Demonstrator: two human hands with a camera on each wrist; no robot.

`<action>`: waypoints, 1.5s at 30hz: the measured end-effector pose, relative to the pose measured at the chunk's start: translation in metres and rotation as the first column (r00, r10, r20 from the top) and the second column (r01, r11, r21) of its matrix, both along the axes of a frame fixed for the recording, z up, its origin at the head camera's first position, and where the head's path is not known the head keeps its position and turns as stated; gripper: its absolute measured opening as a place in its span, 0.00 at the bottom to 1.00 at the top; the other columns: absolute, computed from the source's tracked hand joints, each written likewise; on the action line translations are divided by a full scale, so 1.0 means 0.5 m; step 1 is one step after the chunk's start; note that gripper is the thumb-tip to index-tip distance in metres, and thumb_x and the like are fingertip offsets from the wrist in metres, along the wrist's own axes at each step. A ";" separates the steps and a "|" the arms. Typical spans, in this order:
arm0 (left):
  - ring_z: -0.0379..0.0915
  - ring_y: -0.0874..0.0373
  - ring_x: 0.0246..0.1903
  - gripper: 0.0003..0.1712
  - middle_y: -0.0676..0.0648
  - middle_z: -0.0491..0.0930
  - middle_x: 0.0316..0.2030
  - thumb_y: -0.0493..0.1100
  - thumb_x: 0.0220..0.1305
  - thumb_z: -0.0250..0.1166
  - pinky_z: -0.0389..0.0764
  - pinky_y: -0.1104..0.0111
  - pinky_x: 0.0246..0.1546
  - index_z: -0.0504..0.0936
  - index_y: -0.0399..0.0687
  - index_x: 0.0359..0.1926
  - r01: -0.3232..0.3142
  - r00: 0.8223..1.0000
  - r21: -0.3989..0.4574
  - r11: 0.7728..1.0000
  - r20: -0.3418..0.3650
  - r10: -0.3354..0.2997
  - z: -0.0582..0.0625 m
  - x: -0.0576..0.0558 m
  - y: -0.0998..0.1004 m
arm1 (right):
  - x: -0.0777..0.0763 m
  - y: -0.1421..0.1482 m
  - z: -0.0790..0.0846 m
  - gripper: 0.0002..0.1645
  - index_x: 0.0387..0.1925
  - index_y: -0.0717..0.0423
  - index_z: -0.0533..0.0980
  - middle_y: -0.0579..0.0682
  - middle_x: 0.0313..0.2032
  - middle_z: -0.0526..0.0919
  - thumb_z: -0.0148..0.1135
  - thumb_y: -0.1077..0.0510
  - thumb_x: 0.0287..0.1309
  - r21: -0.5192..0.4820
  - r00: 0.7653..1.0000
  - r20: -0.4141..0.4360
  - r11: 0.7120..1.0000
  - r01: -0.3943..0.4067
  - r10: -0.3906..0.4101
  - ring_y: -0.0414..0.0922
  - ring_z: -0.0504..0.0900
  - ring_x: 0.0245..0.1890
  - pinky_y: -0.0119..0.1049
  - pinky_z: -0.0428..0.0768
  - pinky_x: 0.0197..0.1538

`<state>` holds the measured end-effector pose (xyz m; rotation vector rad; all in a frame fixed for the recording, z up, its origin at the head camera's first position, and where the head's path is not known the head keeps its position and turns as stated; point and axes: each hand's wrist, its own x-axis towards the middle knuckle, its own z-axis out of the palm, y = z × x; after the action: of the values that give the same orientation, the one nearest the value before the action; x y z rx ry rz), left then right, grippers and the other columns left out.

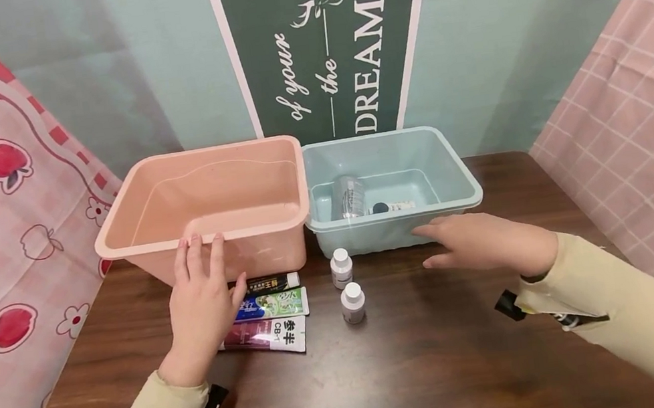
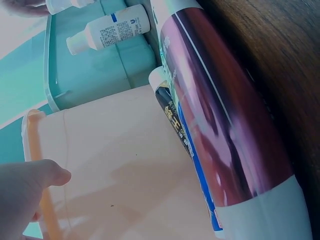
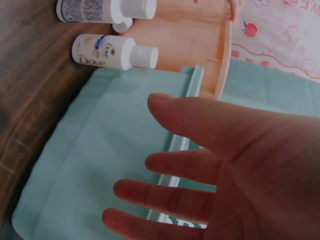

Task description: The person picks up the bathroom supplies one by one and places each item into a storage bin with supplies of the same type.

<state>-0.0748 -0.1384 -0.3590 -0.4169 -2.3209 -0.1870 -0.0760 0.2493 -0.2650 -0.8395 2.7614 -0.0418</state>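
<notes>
Looking from your head, you see bench (image 1: pixel 396 384) stretching from the white bottles (image 1: pixel 353 303) towards you. Your left hand (image 1: pixel 201 302) rests near-straight fingers at the pink bin's (image 1: pixel 211 197) front rim (image 1: pixel 263 229); your empty right hand (image 1: pixel 483 243) hangs by the blue bin (image 1: pixel 367 236).

Left wrist: thumb (image 2: pixel 52 173) beside the rim, tubes (image 2: pixel 220 115) along the wall.

Right wrist: fingers (image 3: pixel 165 197) parted before the blue bin.

Dark wood table (image 1: pixel 430 367). Far left corner: pink bin (image 1: pixel 272 254). Far edge: blue bin (image 1: pixel 367 234) beside it. Mid-surface: two white bottles (image 1: pixel 353 304), upright. Nearer left edge: three tubes (image 1: pixel 278 304).
</notes>
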 end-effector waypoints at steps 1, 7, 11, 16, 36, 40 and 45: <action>0.57 0.29 0.58 0.43 0.25 0.62 0.57 0.47 0.44 0.71 0.73 0.41 0.43 0.66 0.35 0.61 0.000 1.000 -0.001 1.000 0.001 0.000 0.000 0.000 0.000 | 0.001 -0.001 -0.002 0.32 0.58 0.62 0.71 0.60 0.52 0.76 0.60 0.46 0.57 0.000 1.000 0.009 1.000 0.001 -0.001 0.58 0.74 0.53 0.54 0.73 0.50; 0.56 0.28 0.58 0.43 0.25 0.62 0.57 0.48 0.44 0.70 0.73 0.41 0.44 0.66 0.34 0.61 0.004 1.000 -0.004 1.000 0.008 -0.004 -0.006 -0.004 0.004 | 0.001 0.006 -0.029 0.32 0.58 0.63 0.70 0.61 0.52 0.76 0.60 0.46 0.58 -0.019 0.999 0.054 1.000 -0.007 0.008 0.58 0.74 0.53 0.54 0.72 0.51; 0.56 0.28 0.58 0.43 0.25 0.63 0.56 0.48 0.44 0.71 0.74 0.43 0.43 0.66 0.34 0.61 0.019 1.000 -0.031 0.999 0.023 -0.018 -0.008 -0.010 0.011 | 0.006 0.020 -0.058 0.33 0.57 0.65 0.70 0.63 0.53 0.76 0.60 0.46 0.58 -0.040 0.995 0.105 0.999 0.002 0.002 0.60 0.73 0.54 0.54 0.72 0.52; 0.56 0.28 0.58 0.44 0.25 0.63 0.56 0.48 0.44 0.71 0.74 0.43 0.42 0.66 0.34 0.61 0.028 0.999 -0.040 0.999 0.036 -0.027 -0.010 -0.014 0.017 | 0.010 0.030 -0.082 0.32 0.57 0.65 0.71 0.63 0.52 0.75 0.60 0.47 0.57 -0.072 0.991 0.136 0.997 0.011 -0.002 0.61 0.72 0.54 0.55 0.71 0.53; 0.56 0.28 0.58 0.43 0.25 0.62 0.57 0.47 0.45 0.69 0.70 0.42 0.48 0.66 0.35 0.61 0.014 1.000 0.001 1.000 0.000 -0.014 -0.006 -0.009 0.003 | 0.002 0.026 -0.113 0.33 0.57 0.66 0.70 0.61 0.54 0.75 0.60 0.48 0.58 -0.133 0.985 0.168 0.991 -0.004 0.026 0.57 0.72 0.56 0.52 0.70 0.56; 0.55 0.28 0.59 0.42 0.25 0.61 0.57 0.48 0.46 0.69 0.70 0.42 0.49 0.65 0.35 0.61 0.003 1.000 0.005 1.000 0.009 -0.003 -0.006 -0.007 -0.001 | 0.002 0.026 -0.118 0.33 0.58 0.65 0.70 0.60 0.54 0.75 0.60 0.47 0.58 -0.141 0.983 0.179 0.990 -0.005 0.030 0.57 0.72 0.56 0.52 0.70 0.56; 0.56 0.29 0.59 0.42 0.26 0.62 0.58 0.47 0.45 0.69 0.70 0.41 0.48 0.66 0.35 0.61 0.000 1.000 0.015 1.000 -0.012 0.000 -0.006 -0.007 -0.002 | 0.001 0.026 -0.124 0.33 0.58 0.65 0.70 0.59 0.54 0.76 0.60 0.47 0.58 -0.147 0.983 0.178 0.989 -0.013 0.039 0.56 0.73 0.55 0.51 0.71 0.54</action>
<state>-0.0784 -0.1395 -0.3620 -0.4092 -2.3069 -0.2011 -0.0754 0.2625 -0.3268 -0.8618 2.6000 -0.3022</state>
